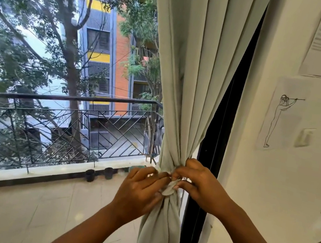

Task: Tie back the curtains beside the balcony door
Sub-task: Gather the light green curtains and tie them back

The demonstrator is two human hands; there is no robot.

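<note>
Head view | both hands, left (142,188) and right (198,183), pinch pale fabric tie-back (168,189) on gathered grey-green curtain (189,84) | risk: loose knot slips, curtain spills open

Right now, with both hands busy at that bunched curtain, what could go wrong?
The tie looks only half done: if the left hand or right hand lets go early, the gathered curtain may spill open again. A loose knot could also slide down the fabric. Tugging hard might strain the curtain's hanging above, which is out of view.
</note>
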